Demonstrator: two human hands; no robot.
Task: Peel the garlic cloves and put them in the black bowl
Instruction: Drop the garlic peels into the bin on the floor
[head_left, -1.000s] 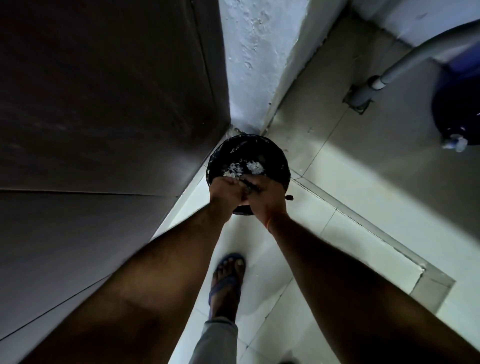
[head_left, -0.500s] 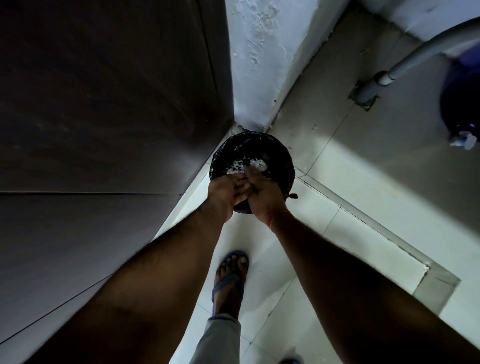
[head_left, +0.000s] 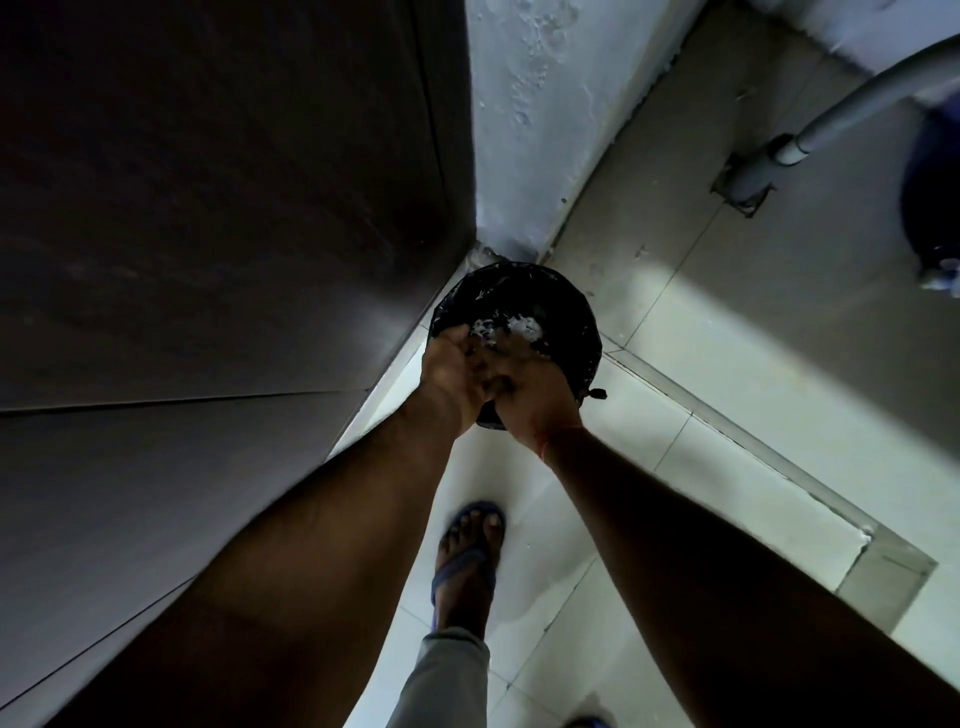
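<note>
I look straight down at a round bin lined with a black bag (head_left: 563, 306) standing in the floor corner. White papery garlic skins (head_left: 511, 328) lie inside it. My left hand (head_left: 451, 375) and my right hand (head_left: 535, 397) are pressed together over the bin's near rim. Their fingers overlap and are blurred, so I cannot make out whether they hold anything. No garlic clove or bowl shows in this view.
A dark panel (head_left: 208, 208) rises on the left and a white wall (head_left: 540, 104) meets it behind the bin. A grey pipe (head_left: 810, 130) and a blue container (head_left: 930, 208) stand at the right. My sandalled foot (head_left: 467, 561) is on the tiled floor (head_left: 727, 415).
My hands have shifted slightly against each other over the bin, the left now lying further over the right. The bin has stayed put.
</note>
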